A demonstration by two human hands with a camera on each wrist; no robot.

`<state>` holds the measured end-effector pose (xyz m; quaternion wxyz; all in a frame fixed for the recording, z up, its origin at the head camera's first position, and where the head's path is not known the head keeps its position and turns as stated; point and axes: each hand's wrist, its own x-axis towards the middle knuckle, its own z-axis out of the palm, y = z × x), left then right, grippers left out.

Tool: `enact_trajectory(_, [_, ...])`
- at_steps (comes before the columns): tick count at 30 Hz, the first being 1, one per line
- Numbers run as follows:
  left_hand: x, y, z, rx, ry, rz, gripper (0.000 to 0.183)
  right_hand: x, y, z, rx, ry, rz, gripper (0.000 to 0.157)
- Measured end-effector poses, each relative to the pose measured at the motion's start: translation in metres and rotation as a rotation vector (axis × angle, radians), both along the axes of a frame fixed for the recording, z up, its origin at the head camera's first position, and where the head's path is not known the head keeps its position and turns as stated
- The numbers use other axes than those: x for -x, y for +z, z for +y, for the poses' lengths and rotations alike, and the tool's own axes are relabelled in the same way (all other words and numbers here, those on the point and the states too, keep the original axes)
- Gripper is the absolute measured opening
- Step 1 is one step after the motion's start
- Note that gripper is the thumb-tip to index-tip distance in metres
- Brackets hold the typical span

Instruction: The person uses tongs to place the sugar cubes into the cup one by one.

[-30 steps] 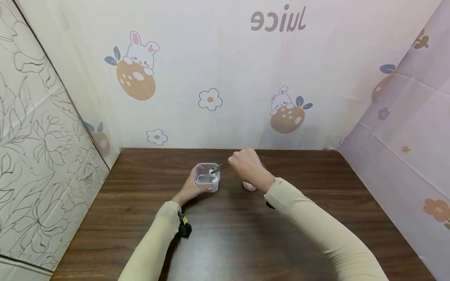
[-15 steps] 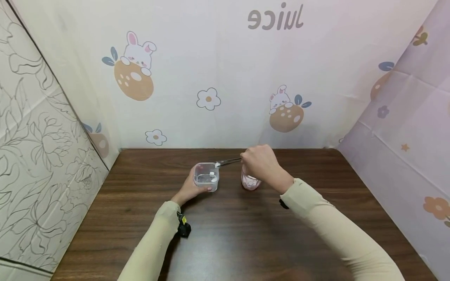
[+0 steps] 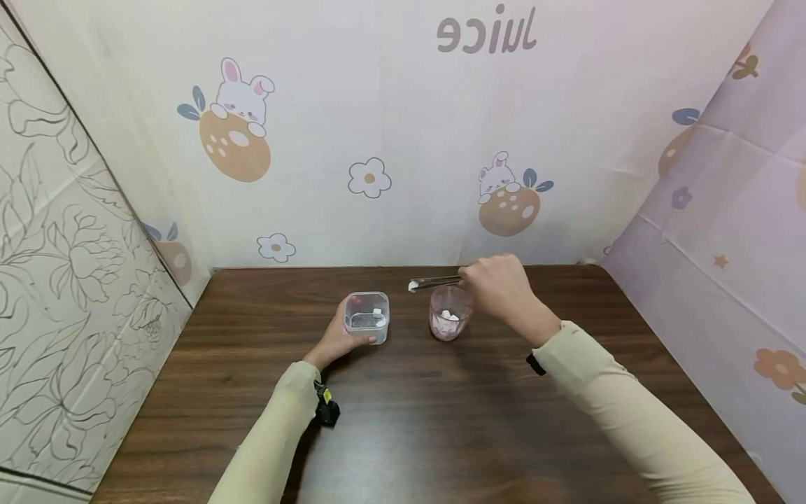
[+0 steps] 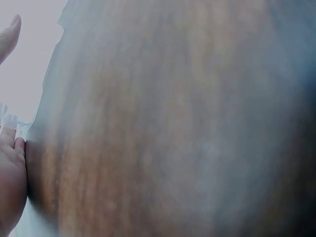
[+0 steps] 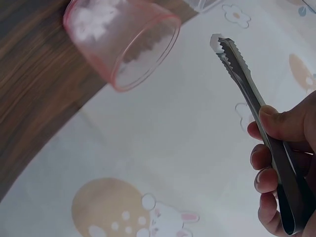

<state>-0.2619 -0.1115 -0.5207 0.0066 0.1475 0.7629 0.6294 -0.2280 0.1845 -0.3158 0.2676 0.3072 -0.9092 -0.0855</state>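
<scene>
On the table, my left hand [image 3: 336, 341] grips a small clear plastic container [image 3: 365, 336] by its left side. A couple of white cubes [image 3: 377, 313] lie inside it. My right hand [image 3: 500, 285] holds metal serrated tongs [image 3: 437, 281], fingers and thumb wrapped round the arms in the right wrist view. A single white cube [image 5: 216, 43] is pinched at their tips, in the air between the container and a pink-tinted clear glass [image 3: 434, 308]. Several white cubes [image 3: 446, 322] fill the lower part of that upright glass. The left wrist view shows mostly blurred tabletop and part of the hand.
Dark brown wooden tabletop [image 3: 415, 406] spreads under both arms. A printed cloth backdrop [image 3: 415, 210] rises at its back edge, and another patterned sheet [image 3: 711, 280] stands along the right side.
My right hand has moved right, carrying a white cube in the tongs up out of the container toward the glass. The glass is now in fuller view. My left hand keeps its hold.
</scene>
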Motion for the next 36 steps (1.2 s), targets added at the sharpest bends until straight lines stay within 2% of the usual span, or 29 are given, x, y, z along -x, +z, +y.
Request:
enact_trajectory(8, [-0.001,0.001,0.0,0.005,-0.004,-0.009,0.1,-0.004,0.003,0.018,0.015,-0.058,-0.047,0.039])
enact_trajectory(15, [-0.001,0.003,-0.001,0.011,-0.011,-0.034,0.101,-0.006,-0.003,0.033,0.024,-0.1,-0.073,0.036])
enact_trajectory(19, [-0.007,0.015,-0.001,0.001,-0.039,-0.026,0.098,-0.007,-0.007,0.041,0.032,-0.114,-0.074,0.032])
enact_trajectory(24, [-0.017,0.034,-0.001,0.004,-0.058,-0.029,0.096,-0.007,-0.014,0.049,0.041,-0.111,-0.075,0.019])
enact_trajectory(27, [-0.019,0.037,0.0,0.006,-0.056,-0.022,0.096,-0.008,-0.019,0.051,0.042,-0.108,-0.079,0.016])
enact_trajectory(28, [-0.017,0.032,0.0,0.017,-0.051,-0.008,0.096,-0.008,-0.021,0.052,0.04,-0.106,-0.08,0.017])
enact_trajectory(33, [-0.017,0.032,0.001,0.01,-0.042,-0.009,0.097,-0.008,-0.03,0.053,0.036,-0.116,-0.096,0.022])
enact_trajectory(36, [-0.019,0.036,0.0,0.001,-0.05,-0.026,0.097,-0.007,-0.035,0.052,0.036,-0.117,-0.112,0.024])
